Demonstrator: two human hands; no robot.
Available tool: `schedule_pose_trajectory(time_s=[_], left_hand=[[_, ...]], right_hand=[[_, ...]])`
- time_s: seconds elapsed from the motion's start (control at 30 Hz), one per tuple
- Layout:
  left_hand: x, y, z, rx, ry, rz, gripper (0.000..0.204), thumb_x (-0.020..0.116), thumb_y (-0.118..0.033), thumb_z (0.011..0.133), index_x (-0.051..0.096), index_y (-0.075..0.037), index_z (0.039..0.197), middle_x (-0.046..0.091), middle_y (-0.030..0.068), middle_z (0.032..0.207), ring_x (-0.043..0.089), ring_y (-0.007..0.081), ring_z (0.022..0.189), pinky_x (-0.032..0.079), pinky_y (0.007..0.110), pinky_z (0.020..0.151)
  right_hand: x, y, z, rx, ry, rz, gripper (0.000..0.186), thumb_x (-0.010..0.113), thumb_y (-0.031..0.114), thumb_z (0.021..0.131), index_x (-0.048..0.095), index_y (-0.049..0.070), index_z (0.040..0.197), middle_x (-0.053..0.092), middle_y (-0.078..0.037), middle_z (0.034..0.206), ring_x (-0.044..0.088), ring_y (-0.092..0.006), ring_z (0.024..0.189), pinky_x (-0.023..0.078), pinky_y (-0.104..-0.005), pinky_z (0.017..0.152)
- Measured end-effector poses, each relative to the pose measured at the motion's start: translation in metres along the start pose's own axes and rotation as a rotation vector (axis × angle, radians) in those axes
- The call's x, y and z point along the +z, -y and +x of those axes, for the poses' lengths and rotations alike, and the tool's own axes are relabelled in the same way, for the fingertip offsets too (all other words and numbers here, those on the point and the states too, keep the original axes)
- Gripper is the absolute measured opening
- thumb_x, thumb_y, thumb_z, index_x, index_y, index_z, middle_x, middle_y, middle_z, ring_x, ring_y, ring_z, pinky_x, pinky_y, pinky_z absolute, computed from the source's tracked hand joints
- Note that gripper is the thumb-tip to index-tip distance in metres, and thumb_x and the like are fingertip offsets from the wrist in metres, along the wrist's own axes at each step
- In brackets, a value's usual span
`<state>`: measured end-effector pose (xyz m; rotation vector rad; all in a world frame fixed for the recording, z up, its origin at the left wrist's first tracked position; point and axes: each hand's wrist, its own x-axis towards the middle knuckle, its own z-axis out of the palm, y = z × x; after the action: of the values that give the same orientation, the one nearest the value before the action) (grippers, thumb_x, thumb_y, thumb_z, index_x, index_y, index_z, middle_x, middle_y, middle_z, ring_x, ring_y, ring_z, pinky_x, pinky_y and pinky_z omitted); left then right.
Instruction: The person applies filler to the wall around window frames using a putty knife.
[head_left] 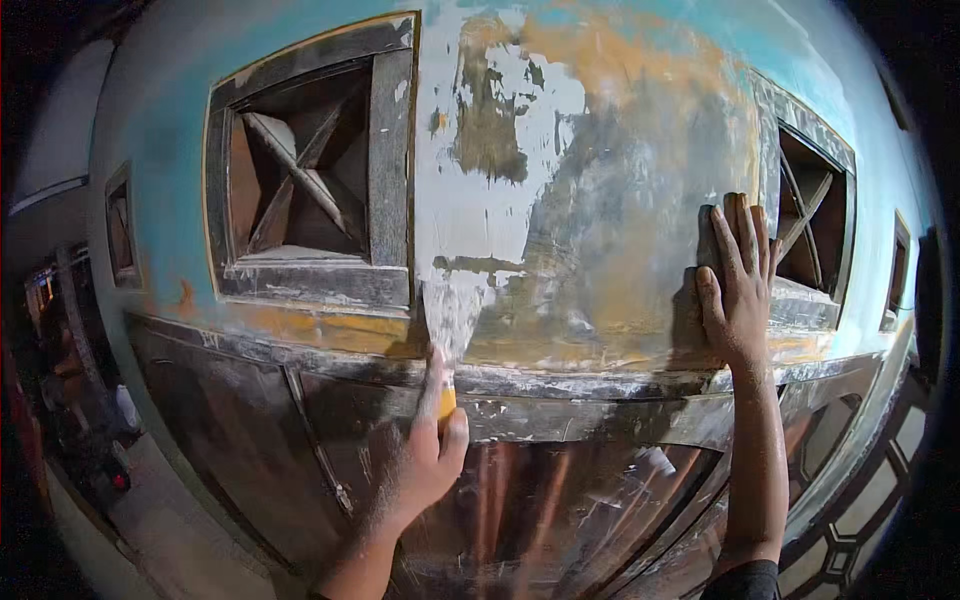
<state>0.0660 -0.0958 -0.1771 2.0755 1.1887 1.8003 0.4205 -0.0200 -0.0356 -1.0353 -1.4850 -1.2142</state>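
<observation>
The left forearm rises from the lower edge; the left hand's grip is clamped on a scraper against the patchy wall; at right, the right hand, grip apart, touches it.

Only view: head-worn fisheye, left of the pair, facing the wall roughly square-on from close up. Left hand and right hand both in frame, forearms crossing the lower edge.

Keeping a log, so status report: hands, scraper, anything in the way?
Left hand grips scraper, blade at wall. Right hand open, by window. Nothing visibly blocking blade.
</observation>
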Motion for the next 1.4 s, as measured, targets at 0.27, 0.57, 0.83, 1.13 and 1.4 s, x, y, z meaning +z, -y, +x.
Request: schedule_pose_trajectory(time_s=[0.27, 0.57, 0.83, 1.13, 1.4], left_hand=[[-0.007, 0.016, -0.002, 0.337, -0.144, 0.434, 0.074, 0.047, 0.0, 0.096, 0.017, -0.003, 0.164, 0.056, 0.0187, 0.141, 0.055, 0.0163, 0.091, 0.049, 0.032, 0.086], [-0.011, 0.01, -0.002, 0.021, -0.05, 0.136, 0.074, 0.046, -0.001, 0.098, 0.018, -0.01, 0.165, 0.061, 0.0123, 0.121, 0.048, 0.012, 0.083, 0.047, 0.027, 0.079], [-0.016, -0.005, 0.004, -0.082, 0.033, 0.081, 0.071, 0.046, -0.001, 0.099, 0.019, -0.003, 0.164, 0.04, 0.017, 0.161, 0.053, 0.0168, 0.115, 0.043, 0.03, 0.102], [-0.015, 0.001, 0.005, -0.079, 0.011, 0.146, 0.072, 0.045, -0.001, 0.099, 0.018, -0.008, 0.165, 0.061, 0.0074, 0.119, 0.044, 0.0113, 0.075, 0.046, 0.027, 0.071], [0.014, 0.012, -0.022, 0.129, -0.115, 0.224, 0.073, 0.047, -0.001, 0.097, 0.02, -0.006, 0.165, 0.061, 0.0139, 0.118, 0.053, 0.0147, 0.086, 0.048, 0.03, 0.081]], right_hand=[[-0.002, 0.003, 0.0, 0.012, 0.012, 0.014, 0.059, 0.053, 0.04, 0.1, 0.045, 0.026, 0.157, 0.028, -0.01, 0.168, 0.015, -0.0349, 0.158, 0.005, -0.0603, 0.126], [0.0, 0.001, -0.005, 0.021, 0.007, 0.015, 0.06, 0.053, 0.041, 0.099, 0.045, 0.025, 0.157, 0.028, -0.01, 0.168, 0.016, -0.0357, 0.157, 0.005, -0.0588, 0.126], [-0.002, -0.002, -0.006, 0.008, 0.013, 0.029, 0.06, 0.054, 0.037, 0.099, 0.043, 0.024, 0.157, 0.027, -0.011, 0.169, 0.017, -0.0372, 0.157, 0.006, -0.0602, 0.125], [-0.005, -0.002, -0.011, 0.031, 0.022, 0.045, 0.061, 0.052, 0.039, 0.099, 0.044, 0.024, 0.157, 0.027, -0.013, 0.168, 0.017, -0.0366, 0.157, 0.007, -0.0599, 0.125], [-0.003, 0.0, -0.016, 0.049, 0.03, 0.052, 0.06, 0.051, 0.04, 0.099, 0.046, 0.021, 0.156, 0.029, -0.015, 0.167, 0.019, -0.0372, 0.156, 0.011, -0.0578, 0.125]])
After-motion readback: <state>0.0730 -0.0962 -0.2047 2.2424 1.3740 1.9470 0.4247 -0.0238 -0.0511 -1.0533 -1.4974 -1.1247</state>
